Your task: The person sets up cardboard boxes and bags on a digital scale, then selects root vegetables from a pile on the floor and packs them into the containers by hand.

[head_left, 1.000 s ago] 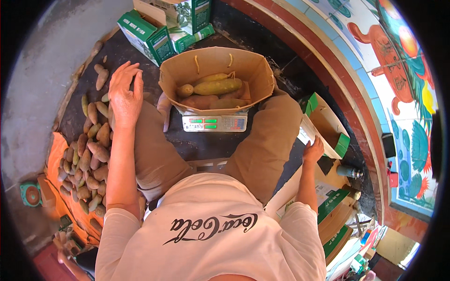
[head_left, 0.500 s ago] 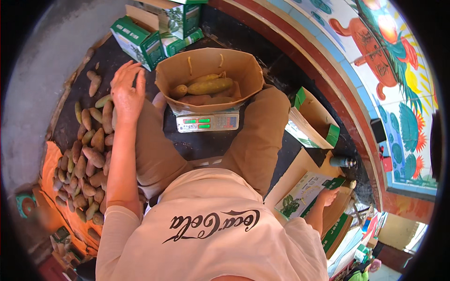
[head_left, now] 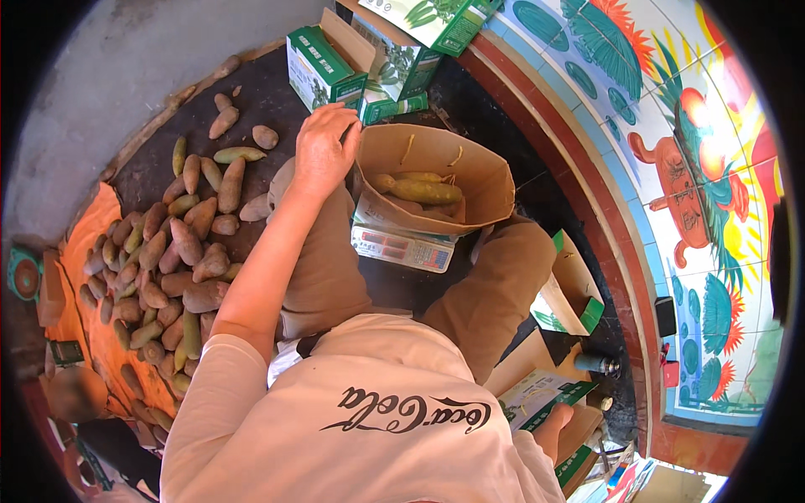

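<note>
Between my knees an open brown cardboard box [head_left: 490, 180] stands on a digital scale [head_left: 402, 246], with several sweet potatoes [head_left: 432, 193] inside. My left hand [head_left: 323, 151] is at the box's left rim, thumb apart from the bent fingers, and nothing shows in it. Contact with the rim is unclear. At the lower right, my right hand [head_left: 553, 423] is at a white and green flat carton [head_left: 537, 392]; its fingers are mostly hidden. To the left of my left leg lies a pile of sweet potatoes [head_left: 155, 268].
Green and white cartons [head_left: 323, 71] stand beyond my left hand. An open carton [head_left: 570, 289] is beside my right knee, with a dark bottle [head_left: 597, 365] nearer me. A tiled wall [head_left: 671, 151] borders the right. Orange cloth [head_left: 88, 226] lies under part of the pile.
The whole view has turned and shifted. My left hand is closer to the box's rim. The scale's display has gone from green to red. My right hand stays by the flat carton.
</note>
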`<state>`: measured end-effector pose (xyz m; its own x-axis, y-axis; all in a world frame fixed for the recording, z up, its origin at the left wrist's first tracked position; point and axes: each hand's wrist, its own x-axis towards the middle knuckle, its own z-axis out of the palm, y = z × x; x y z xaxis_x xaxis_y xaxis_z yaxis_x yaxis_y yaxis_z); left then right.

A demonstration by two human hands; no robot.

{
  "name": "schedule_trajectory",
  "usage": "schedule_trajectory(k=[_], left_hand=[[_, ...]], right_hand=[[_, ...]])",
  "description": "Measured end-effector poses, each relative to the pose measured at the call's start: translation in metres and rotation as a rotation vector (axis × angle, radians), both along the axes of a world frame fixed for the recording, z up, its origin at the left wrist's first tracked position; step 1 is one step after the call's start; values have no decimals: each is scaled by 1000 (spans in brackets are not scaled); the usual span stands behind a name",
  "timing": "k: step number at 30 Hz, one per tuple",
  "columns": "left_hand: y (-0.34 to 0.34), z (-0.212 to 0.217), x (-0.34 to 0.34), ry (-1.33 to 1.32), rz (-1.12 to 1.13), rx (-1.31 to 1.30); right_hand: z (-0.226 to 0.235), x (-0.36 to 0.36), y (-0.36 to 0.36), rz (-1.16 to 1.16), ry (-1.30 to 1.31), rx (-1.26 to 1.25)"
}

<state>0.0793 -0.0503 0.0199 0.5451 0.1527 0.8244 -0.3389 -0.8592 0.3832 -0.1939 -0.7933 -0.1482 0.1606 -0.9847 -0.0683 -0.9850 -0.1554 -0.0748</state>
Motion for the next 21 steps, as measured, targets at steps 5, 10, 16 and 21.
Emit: schedule_trajectory(k=[5, 10, 16, 21], left_hand=[[-2, -4, 0, 16, -1, -4], [-8, -4, -1, 64, -20, 87], [-15, -5, 9, 107, -89, 109], [-10, -2, 8, 179, -100, 73]], right_hand=[[16, 13, 33, -13, 10, 48], [42, 39, 91, -1, 120, -352], [13, 82, 81, 573, -211, -949], [44, 189, 169, 973, -475, -532]])
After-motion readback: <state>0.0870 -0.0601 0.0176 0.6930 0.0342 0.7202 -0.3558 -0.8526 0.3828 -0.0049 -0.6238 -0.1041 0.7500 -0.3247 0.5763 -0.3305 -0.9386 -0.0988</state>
